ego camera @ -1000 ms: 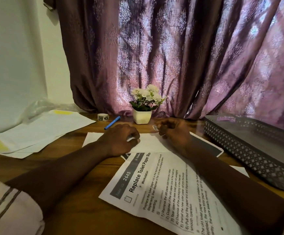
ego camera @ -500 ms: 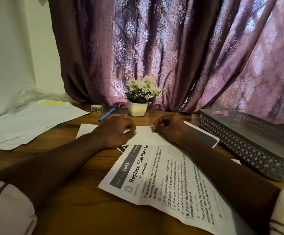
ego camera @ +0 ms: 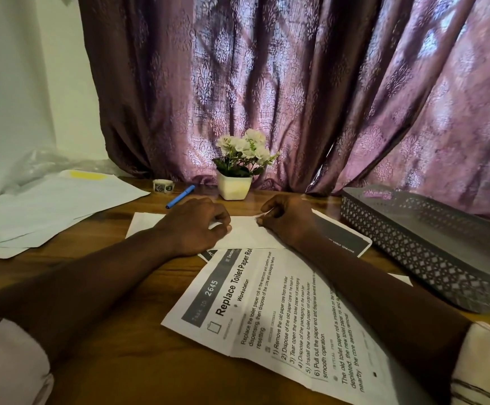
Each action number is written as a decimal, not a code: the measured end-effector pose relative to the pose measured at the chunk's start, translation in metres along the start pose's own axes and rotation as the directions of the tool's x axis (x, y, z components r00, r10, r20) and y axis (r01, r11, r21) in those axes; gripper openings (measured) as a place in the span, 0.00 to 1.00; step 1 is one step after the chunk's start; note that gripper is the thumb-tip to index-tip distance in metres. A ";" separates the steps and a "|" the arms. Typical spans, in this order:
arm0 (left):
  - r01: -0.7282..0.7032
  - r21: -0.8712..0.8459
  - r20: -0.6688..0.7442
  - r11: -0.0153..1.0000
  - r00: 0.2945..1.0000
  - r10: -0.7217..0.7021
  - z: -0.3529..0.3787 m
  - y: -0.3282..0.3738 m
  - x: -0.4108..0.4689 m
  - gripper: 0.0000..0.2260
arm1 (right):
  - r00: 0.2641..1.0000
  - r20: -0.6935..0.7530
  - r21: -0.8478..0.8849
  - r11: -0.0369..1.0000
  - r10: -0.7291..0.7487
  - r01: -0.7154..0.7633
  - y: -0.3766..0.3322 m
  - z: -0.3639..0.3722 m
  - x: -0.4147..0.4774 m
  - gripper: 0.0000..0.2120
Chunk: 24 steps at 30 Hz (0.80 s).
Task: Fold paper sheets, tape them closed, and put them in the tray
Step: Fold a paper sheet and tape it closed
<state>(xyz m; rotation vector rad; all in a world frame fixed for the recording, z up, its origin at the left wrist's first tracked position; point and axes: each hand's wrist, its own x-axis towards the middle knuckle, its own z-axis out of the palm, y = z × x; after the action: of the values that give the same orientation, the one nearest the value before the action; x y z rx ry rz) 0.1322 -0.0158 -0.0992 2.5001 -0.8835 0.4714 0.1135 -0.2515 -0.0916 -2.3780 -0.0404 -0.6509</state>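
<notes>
- The folded sheet point(ego camera: 243, 233) lies flat on the table point(ego camera: 115, 361) at about 12 o'clock from us, between our two hands, white side up.
- We judge it light, thin and limp: it will slide on the smooth wood and crease easily. Better to pin it flat with one hand and lift it only at an edge or corner.
- Our left hand point(ego camera: 197, 226) is curled nearly closed, knuckles up, and presses the left part of the sheet with its fingertips.
- Our right hand point(ego camera: 289, 222) is pinched narrow at the sheet's right edge. It holds a small pale strip, probably tape, but this is too small to be sure.
- A printed sheet point(ego camera: 267, 317) lies toward 6 o'clock, its top edge just under the folded one.
- The tape roll point(ego camera: 163, 187) and a blue pen point(ego camera: 180, 196) are at 11 o'clock, beyond the left hand.
- A small flower pot point(ego camera: 235, 187) stands at 12 o'clock near the curtain.
- The grey tray point(ego camera: 413, 247) waits at 2 o'clock, well apart from the sheet.
- More loose papers point(ego camera: 47, 209) lie at 10 o'clock.
</notes>
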 end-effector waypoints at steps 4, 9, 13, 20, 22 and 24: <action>-0.009 0.002 -0.003 1.000 1.000 0.009 0.000 0.000 -0.001 0.12 | 1.000 0.003 -0.005 1.000 0.005 -0.005 -0.001 0.000 0.001 0.11; -0.006 0.030 0.011 1.000 1.000 0.005 0.000 0.002 -0.001 0.13 | 0.999 0.001 -0.042 0.998 0.052 -0.052 0.006 0.000 0.007 0.15; -0.010 0.031 0.018 0.999 1.000 0.010 -0.001 0.002 -0.001 0.13 | 0.993 0.115 -0.056 0.998 0.010 -0.003 0.006 -0.002 0.009 0.06; -0.016 0.062 0.018 0.998 1.000 0.015 0.002 0.003 -0.001 0.13 | 0.983 0.183 -0.081 0.995 -0.034 0.050 0.006 -0.004 0.014 0.04; -0.011 0.070 0.023 0.997 1.000 0.010 0.002 0.003 -0.001 0.13 | 0.982 0.185 -0.059 0.997 -0.036 0.048 0.009 -0.004 0.014 0.04; -0.012 0.072 0.023 0.997 1.000 0.010 0.002 0.003 -0.002 0.14 | 0.979 0.203 -0.028 0.999 -0.036 0.042 0.010 -0.004 0.013 0.04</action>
<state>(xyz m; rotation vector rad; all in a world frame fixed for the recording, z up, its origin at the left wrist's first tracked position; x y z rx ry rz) 0.1293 -0.0180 -0.1006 2.5725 -0.9045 0.4875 0.1254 -0.2633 -0.0888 -2.4719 -0.1662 -0.4279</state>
